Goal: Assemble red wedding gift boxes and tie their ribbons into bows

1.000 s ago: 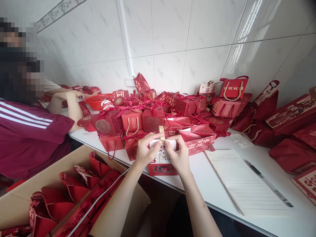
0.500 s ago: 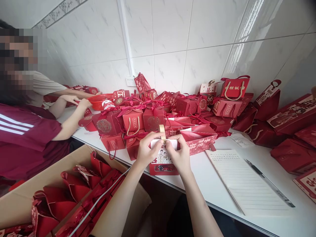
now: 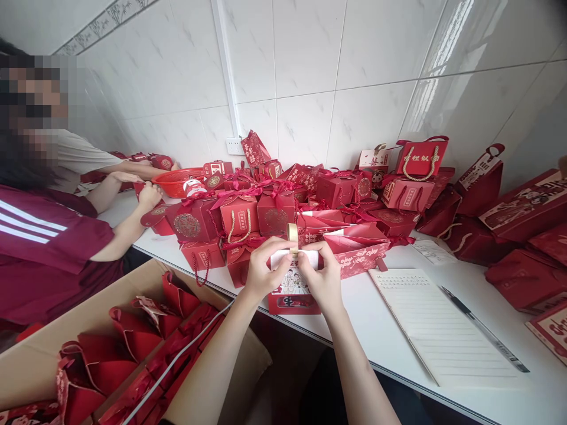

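At the table's front edge stands a red and white gift box (image 3: 294,282) with a printed picture of figures. My left hand (image 3: 269,267) and my right hand (image 3: 322,273) pinch its white top from both sides, thumbs close together. A gold ribbon loop (image 3: 292,234) rises from the top between my fingertips. Just behind my right hand, an open red gift bag (image 3: 359,251) lies on the table. Stacked red boxes (image 3: 239,218) stand beyond my left hand.
A lined notebook (image 3: 443,330) and a pen (image 3: 482,327) lie to the right. Front left, a carton (image 3: 57,336) holds several red bags, with a cable (image 3: 177,360) across it. Two people sit at the left by a red basket (image 3: 179,182). More red boxes (image 3: 522,271) crowd the right side.
My hands hold nearly the same place on the box, and the gold loop shows a little wider. The co-worker in the maroon shirt has shifted their hands slightly.
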`<state>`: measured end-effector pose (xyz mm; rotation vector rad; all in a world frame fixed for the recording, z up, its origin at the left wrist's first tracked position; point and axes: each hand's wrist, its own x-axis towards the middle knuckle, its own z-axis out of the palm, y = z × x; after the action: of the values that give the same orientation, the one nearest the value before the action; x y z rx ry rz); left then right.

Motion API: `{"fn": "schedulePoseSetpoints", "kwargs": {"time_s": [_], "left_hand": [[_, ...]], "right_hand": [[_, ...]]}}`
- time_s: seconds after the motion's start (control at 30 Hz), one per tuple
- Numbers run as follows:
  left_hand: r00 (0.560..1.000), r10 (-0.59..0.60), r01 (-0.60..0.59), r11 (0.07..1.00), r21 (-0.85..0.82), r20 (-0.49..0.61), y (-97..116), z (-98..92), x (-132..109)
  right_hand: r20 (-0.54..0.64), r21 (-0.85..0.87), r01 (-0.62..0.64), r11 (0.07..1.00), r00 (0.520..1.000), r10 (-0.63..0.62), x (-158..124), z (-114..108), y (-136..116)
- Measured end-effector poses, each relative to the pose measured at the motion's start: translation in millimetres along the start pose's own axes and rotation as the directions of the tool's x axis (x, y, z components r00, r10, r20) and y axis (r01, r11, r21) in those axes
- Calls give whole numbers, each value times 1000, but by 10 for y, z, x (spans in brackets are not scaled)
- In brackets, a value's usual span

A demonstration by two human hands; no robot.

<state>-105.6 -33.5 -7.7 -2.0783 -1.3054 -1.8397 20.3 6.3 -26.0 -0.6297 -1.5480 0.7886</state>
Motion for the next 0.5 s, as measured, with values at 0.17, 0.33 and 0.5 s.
{"fn": "schedulePoseSetpoints", "kwargs": {"time_s": [0.17,0.33,0.5], "left_hand": [[1000,-19,19,1000,11,-7,-7,4,-1],[999,-38,39,999,12,-15,-9,12,2],[998,-57,57,998,12,-14,-9,11,1]], "right_hand": [[-1,0,3,1000,1000,-3,-1,1,6],[-1,-1,2,1000,1000,-2,-1,0,16],[6,3,7,1000,1000,-7,-2,-5,12]]}}
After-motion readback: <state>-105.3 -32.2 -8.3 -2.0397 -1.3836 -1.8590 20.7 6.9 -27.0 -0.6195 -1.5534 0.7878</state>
